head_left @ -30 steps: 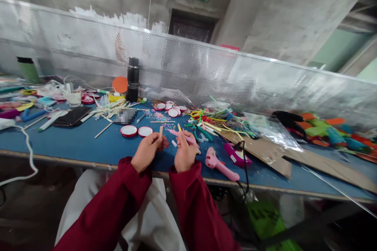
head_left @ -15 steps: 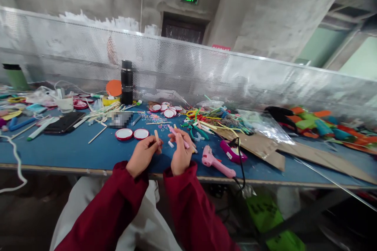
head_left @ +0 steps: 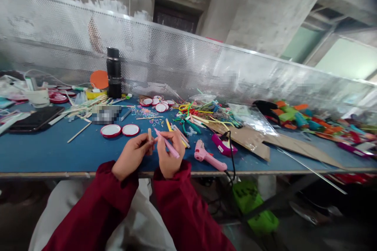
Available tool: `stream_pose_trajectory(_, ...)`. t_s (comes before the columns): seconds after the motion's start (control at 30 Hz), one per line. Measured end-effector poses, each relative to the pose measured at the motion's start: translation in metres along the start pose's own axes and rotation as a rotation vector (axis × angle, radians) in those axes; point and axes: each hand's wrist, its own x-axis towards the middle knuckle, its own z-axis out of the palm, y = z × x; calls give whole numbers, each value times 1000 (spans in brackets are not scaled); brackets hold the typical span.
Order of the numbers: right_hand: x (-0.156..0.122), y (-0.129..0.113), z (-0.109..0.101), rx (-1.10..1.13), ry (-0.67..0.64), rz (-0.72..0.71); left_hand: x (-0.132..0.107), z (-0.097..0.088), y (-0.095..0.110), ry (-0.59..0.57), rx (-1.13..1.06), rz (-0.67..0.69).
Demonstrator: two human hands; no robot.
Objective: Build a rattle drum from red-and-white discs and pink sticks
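Note:
Pinched upright in my left hand (head_left: pixel 131 156) is a short flat wooden craft stick (head_left: pixel 150 135). My right hand (head_left: pixel 171 153) is closed on a pink marker pen (head_left: pixel 168 145), its tip pointing up and left, close to the stick. Whether tip and stick touch is hard to see. Just beyond my left hand lie two red-rimmed jar lids, one on the left (head_left: pixel 110 130) and one on the right (head_left: pixel 130 130), white insides up. Several more markers (head_left: pixel 180 135) lie behind my right hand. A pink glue gun (head_left: pixel 209 156) rests to its right.
A black bottle (head_left: pixel 114 72) stands at the back left, near a phone (head_left: pixel 37 119) and loose sticks (head_left: pixel 84 108). Pipe cleaners (head_left: pixel 203 113) are heaped at the back. A purple tape-like holder (head_left: pixel 224 145), a black cord (head_left: pixel 232 157) and cardboard (head_left: pixel 250 141) lie to the right.
My right hand has come closer to my left hand, and the marker's tip is now beside the stick. The view has swung to the right and down.

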Motion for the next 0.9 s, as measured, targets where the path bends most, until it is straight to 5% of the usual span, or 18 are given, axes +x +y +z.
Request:
stream_pose_trajectory(0.47,0,-7,2,-120,39,-77,0,0,3,2,-14,-25)
stream_pose_trajectory(0.9,-6,-4,2,-107,60,6,-1,2,8,39,56,-11)
